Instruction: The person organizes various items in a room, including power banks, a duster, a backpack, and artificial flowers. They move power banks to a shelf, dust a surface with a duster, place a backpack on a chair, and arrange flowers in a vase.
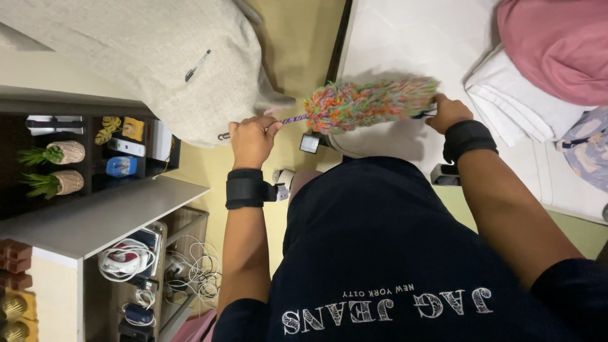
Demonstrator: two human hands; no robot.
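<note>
Dark shirt fabric (380,253) fills the lower middle of the view, and both forearms reach away from it, each with a black wrist strap. Left hand (252,140) is curled tight around the thin purple-striped handle (292,118) of a duster, knuckles up, fingers closed on it. From that fist the handle runs out to the right and slightly upward into the fluffy multicoloured duster head (370,101) (orange, green, pink and blue strands), which spans the gap between the two hands. Right hand (448,113) meets the far end of the duster head, fingers touching the fluff; whether they pinch it or only rest against it I cannot tell. Beyond the left hand hangs a beige cloth (158,57) with a pen (197,65) clipped to it. Past the right hand lies folded white bedding (525,104).
</note>
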